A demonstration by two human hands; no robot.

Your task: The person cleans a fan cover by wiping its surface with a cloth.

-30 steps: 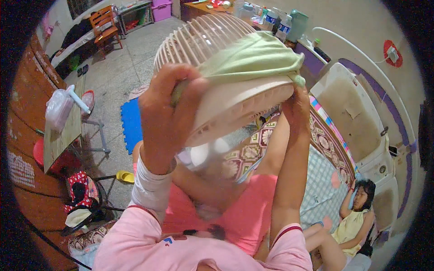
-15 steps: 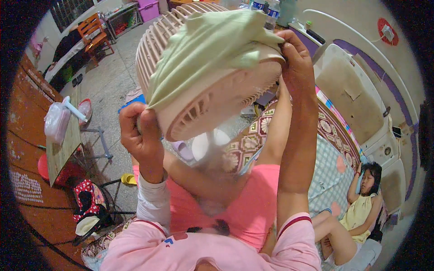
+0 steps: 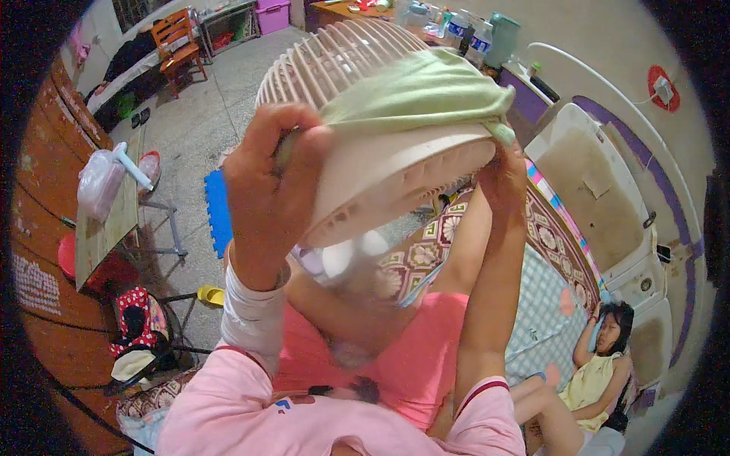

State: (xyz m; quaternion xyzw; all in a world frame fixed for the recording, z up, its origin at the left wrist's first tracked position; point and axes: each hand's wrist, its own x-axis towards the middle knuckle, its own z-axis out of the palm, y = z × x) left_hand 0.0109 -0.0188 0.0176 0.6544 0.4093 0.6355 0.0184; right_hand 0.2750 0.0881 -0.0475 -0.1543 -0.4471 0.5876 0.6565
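A pinkish-beige fan head (image 3: 395, 178) is tilted in front of me, its ribbed grille (image 3: 327, 61) on the far side. A light green cloth (image 3: 418, 91) lies stretched across its upper rim. My left hand (image 3: 277, 182) is closed at the cloth's left end, the fingers bent and the thumb near the fan casing. At the fan's right edge my right hand (image 3: 503, 178) is closed below the bunched end of the cloth. Some of its fingers are hidden behind the rim.
A person (image 3: 601, 380) lies on the bed (image 3: 544, 327) at my right. To the left are a small folding table (image 3: 110, 243) with a plastic-wrapped pack and a wooden chair (image 3: 175, 45). Bottles (image 3: 479, 42) stand on the far desk. A blue mat (image 3: 218, 213) is on the floor.
The fan appears lower and further right, and more of its grille shows. My left hand has moved right and up along the rim; my right hand is lower, and the cloth lies flatter.
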